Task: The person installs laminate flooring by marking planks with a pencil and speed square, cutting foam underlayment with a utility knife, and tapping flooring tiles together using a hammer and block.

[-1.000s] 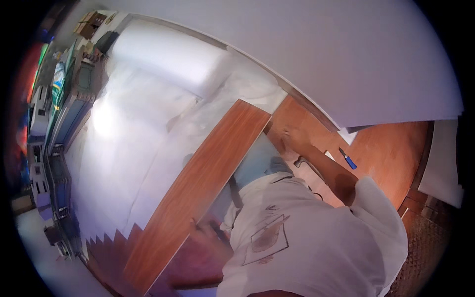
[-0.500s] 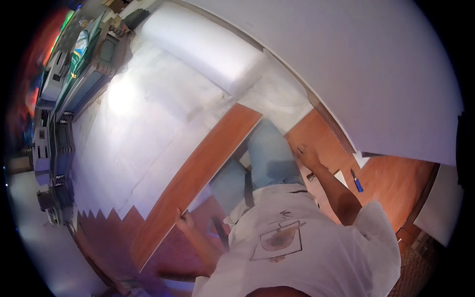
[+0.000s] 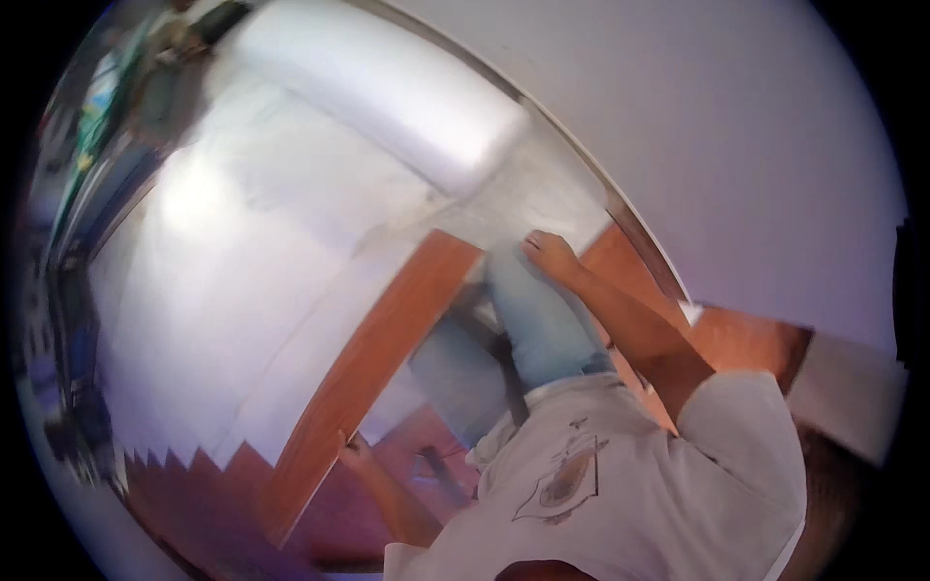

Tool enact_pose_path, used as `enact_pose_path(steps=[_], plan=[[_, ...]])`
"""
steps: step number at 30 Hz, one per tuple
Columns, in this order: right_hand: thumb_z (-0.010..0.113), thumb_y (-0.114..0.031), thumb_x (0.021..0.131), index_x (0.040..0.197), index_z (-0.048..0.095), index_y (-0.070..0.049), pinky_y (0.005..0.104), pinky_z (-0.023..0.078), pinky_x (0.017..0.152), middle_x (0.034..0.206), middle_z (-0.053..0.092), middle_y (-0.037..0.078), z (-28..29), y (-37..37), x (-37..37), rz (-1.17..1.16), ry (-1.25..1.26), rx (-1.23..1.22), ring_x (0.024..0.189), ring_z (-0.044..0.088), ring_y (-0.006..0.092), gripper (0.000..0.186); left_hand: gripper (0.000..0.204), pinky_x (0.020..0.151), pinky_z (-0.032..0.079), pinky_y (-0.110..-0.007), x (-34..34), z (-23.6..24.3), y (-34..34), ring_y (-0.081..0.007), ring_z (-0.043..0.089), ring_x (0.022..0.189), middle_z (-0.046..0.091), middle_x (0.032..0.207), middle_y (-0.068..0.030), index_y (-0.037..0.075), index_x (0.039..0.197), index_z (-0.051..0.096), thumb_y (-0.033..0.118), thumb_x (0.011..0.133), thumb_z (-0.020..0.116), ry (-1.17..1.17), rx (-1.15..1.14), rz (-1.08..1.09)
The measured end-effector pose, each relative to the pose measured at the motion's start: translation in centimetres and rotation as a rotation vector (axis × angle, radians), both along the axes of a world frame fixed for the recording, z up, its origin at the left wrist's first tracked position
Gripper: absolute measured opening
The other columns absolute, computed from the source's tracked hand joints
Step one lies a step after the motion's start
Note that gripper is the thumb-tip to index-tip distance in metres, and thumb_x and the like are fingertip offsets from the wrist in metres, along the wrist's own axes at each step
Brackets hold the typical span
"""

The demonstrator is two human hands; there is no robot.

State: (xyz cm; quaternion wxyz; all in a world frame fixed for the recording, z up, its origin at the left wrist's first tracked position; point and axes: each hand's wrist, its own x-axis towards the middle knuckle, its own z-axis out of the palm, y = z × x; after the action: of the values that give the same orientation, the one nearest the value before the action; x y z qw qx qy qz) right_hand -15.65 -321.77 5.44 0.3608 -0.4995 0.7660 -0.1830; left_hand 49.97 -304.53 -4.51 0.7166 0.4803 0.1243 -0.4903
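Note:
My left hand (image 3: 356,451) grips the near edge of a long reddish-brown floor plank (image 3: 373,344), with the thumb on its rim. Slanting across the view, the plank runs from beside my knees down to the lower left. Its far end hides part of the white sheeting (image 3: 252,281). My right hand (image 3: 552,256) is at my right knee (image 3: 518,281), beyond the plank's far end. Its fingers are curled together, and what they hold, if anything, is too blurred to make out.
A thick white roll (image 3: 387,92) lies at the far side by the wall (image 3: 717,165). Laid reddish flooring (image 3: 208,499) with a stepped edge meets the sheeting at lower left. More laid planks (image 3: 751,339) lie to the right. Blurred furniture (image 3: 82,290) lines the left.
My right hand has moved up and left from the floor beside my leg to my knee. The view has shifted, and the plank, still in my left hand, sits slightly lower and further left.

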Motion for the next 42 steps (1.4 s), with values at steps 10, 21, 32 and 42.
enact_pose_path(steps=[10,21,32,42], plan=[[0.058,-0.034,0.094,0.089,0.070,-0.001,0.0514,0.053,0.081,0.092,0.071,0.023,-7.9,25.3,-7.2,-0.212,0.403,0.452,0.087,0.067,0.0428,0.035,0.027,0.093,0.059,-0.043,10.4,-8.6,-1.3,-0.0282,0.066,0.103,0.069,0.116,-0.0173,-0.011,0.118,0.063,-0.001,0.093,0.067,-0.042,0.203,0.141],[0.058,-0.026,0.088,0.077,0.074,-0.002,0.0517,0.055,0.076,0.089,0.072,0.023,-9.0,44.7,-7.3,0.120,0.370,0.848,0.081,0.070,0.0402,0.031,0.030,0.079,0.057,-0.038,13.5,-11.2,-0.9,-0.0261,0.066,0.093,0.070,0.100,-0.0107,0.001,0.114,0.067,0.022,0.096,0.058,0.068,0.406,-0.254],[0.062,-0.020,0.088,0.063,0.065,-0.011,0.0412,0.048,0.044,0.058,0.067,0.007,-18.4,55.8,-22.1,-0.017,0.214,0.678,0.048,0.063,0.0197,0.027,0.035,0.088,0.062,-0.044,-3.0,-0.9,0.0,-0.0391,0.067,0.109,0.062,0.126,-0.0251,-0.007,0.130,0.047,0.009,0.099,0.051,-0.222,0.414,-0.137],[0.074,-0.023,0.081,0.097,0.072,0.002,0.0438,0.060,0.079,0.103,0.074,0.023,-19.2,54.9,-32.3,0.177,0.542,1.016,0.099,0.074,0.0314,0.029,0.030,0.091,0.059,-0.046,-2.4,8.2,5.2,-0.0374,0.066,0.109,0.065,0.122,-0.0213,-0.001,0.121,0.055,0.018,0.097,0.057,-0.469,0.444,-0.299]])
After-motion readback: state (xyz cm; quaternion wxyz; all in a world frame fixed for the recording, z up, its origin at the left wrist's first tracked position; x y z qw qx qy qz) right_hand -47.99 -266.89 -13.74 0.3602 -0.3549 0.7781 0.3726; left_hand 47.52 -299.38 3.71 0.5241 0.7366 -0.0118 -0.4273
